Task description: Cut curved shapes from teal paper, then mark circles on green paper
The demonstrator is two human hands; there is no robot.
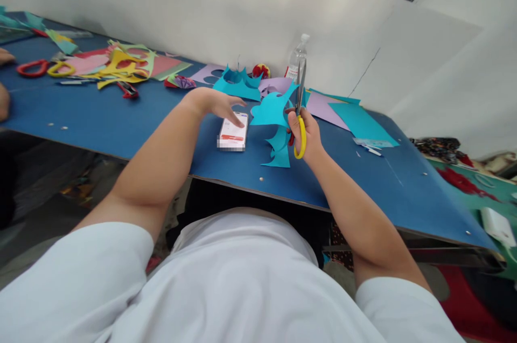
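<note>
My right hand (312, 132) is closed on a pair of scissors (300, 142) with a yellow handle loop, the blades pointing up. A piece of turquoise paper (271, 109) with curved cut edges is at the same hand, and a jagged turquoise strip (280, 150) hangs below it. Which fingers pinch the paper is hidden. Over a phone (233, 133) with a lit screen hovers my left hand (218, 103), fingers stretched out and holding nothing. Whether a fingertip touches the screen I cannot tell.
Behind my hands lie turquoise offcuts (236, 84), a lilac sheet (325, 109) and a plastic bottle (298, 56) by the wall. Turquoise sheets (361, 122) and a pen (372, 151) are to the right. Coloured scraps (121, 67) and red-handled scissors (32, 68) lie left, near another person's hand (5, 56).
</note>
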